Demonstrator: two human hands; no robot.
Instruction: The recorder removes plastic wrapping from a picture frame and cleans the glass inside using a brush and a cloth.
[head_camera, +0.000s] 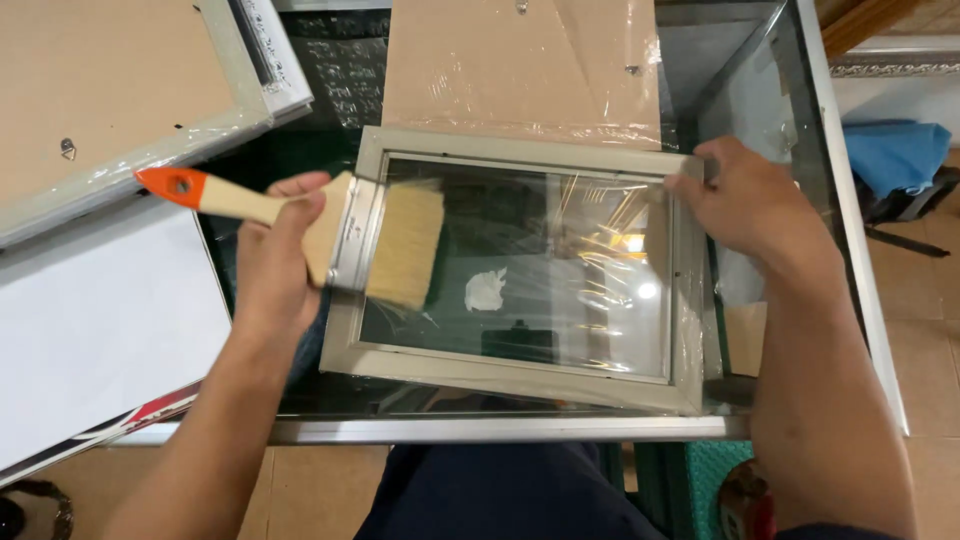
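Nearest, a dark-trousered lap (500, 495) sits below the front edge of the glass-topped table (500, 430). On the table's middle lies a pale picture frame (520, 380), its pane wrapped in clear film. The left hand (275, 255) is clenched around a wide paintbrush (345, 235), bristles resting on the pane's left side. The right hand (745, 200) grips the frame's far right corner. Risk noted: the frame overhangs towards the front edge; a firm brush stroke could slide it off. Further back lie a brown backing board (520, 65) and another frame (130, 100) at the far left.
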